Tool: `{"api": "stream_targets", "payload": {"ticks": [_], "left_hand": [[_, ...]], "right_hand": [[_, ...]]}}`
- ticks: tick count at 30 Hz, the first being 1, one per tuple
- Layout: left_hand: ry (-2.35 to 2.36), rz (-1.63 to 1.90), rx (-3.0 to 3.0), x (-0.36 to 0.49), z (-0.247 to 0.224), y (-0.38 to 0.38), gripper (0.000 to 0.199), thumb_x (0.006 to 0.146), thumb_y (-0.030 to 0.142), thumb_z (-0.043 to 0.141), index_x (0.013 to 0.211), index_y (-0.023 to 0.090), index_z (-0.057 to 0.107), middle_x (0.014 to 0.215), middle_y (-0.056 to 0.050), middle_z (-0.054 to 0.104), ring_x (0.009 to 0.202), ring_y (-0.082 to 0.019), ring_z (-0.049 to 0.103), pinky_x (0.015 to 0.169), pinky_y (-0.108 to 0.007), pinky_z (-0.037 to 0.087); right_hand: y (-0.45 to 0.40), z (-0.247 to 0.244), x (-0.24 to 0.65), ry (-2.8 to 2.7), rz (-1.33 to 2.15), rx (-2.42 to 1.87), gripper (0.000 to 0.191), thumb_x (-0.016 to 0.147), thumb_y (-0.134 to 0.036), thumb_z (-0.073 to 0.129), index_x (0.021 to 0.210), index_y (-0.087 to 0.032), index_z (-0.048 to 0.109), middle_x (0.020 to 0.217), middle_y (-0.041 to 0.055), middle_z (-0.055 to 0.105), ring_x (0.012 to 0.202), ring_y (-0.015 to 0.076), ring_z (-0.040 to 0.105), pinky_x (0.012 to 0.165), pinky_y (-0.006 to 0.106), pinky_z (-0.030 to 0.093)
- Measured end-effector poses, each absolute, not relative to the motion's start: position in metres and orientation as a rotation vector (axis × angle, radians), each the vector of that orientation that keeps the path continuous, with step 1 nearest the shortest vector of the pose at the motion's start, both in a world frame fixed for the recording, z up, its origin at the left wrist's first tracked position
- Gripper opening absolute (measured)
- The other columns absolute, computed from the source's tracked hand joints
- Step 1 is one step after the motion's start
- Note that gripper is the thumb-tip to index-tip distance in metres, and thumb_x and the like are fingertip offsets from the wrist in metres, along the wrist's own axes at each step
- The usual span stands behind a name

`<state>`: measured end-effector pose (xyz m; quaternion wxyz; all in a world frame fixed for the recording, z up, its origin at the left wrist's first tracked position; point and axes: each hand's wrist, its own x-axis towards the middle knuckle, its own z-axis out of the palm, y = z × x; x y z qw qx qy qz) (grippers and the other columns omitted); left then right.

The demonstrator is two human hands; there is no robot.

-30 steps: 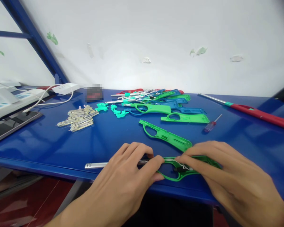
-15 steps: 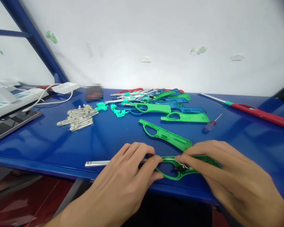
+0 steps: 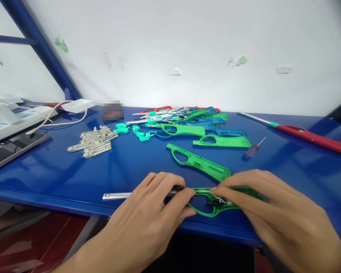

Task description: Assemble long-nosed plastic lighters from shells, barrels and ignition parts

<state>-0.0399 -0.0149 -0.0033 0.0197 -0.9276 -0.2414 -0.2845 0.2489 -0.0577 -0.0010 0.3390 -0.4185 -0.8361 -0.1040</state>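
Close to the table's front edge lies an open green lighter casing half (image 3: pixel 206 213), with a white wire and a dark part inside it. My left hand (image 3: pixel 150 212) is closed around the casing's narrow front end, where a metal lighter tube (image 3: pixel 116 196) sticks out to the left. Thumb and fingers of my right hand (image 3: pixel 275 208) pinch the casing behind its trigger loop, at the wire; the fingertips partly hide what they press. Just beyond my hands rests another green casing half (image 3: pixel 200 162), hollow side up.
Farther back are a pile of lighter casings and tubes (image 3: pixel 187 129), turquoise triggers (image 3: pixel 142 133) and clear fuel tanks (image 3: pixel 95 142). On the right lie a small screwdriver (image 3: pixel 252 151) and a red lighter (image 3: pixel 309 138). A tablet-like device (image 3: pixel 17 151) and white cable (image 3: pixel 83 115) are at left.
Almost nothing differs. Both hands keep their hold on the green casing half, and its tube stays in the same place.
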Motion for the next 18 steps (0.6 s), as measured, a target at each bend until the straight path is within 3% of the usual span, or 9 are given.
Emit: {"api": "stream_targets", "payload": {"ticks": [8,18], "left_hand": [[-0.749,-0.918,-2.86,-0.0425,-0.0035,-0.0152,0.019,0.126,0.024,0.055,0.14,0.018,0.066,0.125,-0.012,0.08,0.105,-0.03,0.081,0.089,-0.048,0.068],[-0.773,-0.889,-2.851,-0.0397,-0.0017,-0.0141,0.022,0.127,0.027,0.052,0.142,0.021,0.067,0.126,-0.011,0.08,0.104,-0.031,0.082,0.087,-0.05,0.069]], "right_hand": [[-0.0551,0.003,0.2498,-2.175,-0.297,-1.105,0.034,0.119,-0.018,0.056,0.12,-0.035,0.086,0.11,-0.0078,0.09,0.089,0.0094,0.087,0.082,0.018,0.066],[-0.0581,-0.003,0.2489,-2.094,-0.275,-1.187,0.022,0.12,-0.029,0.064,0.122,-0.037,0.084,0.111,-0.0078,0.091,0.089,0.0138,0.088,0.084,0.026,0.068]]}}
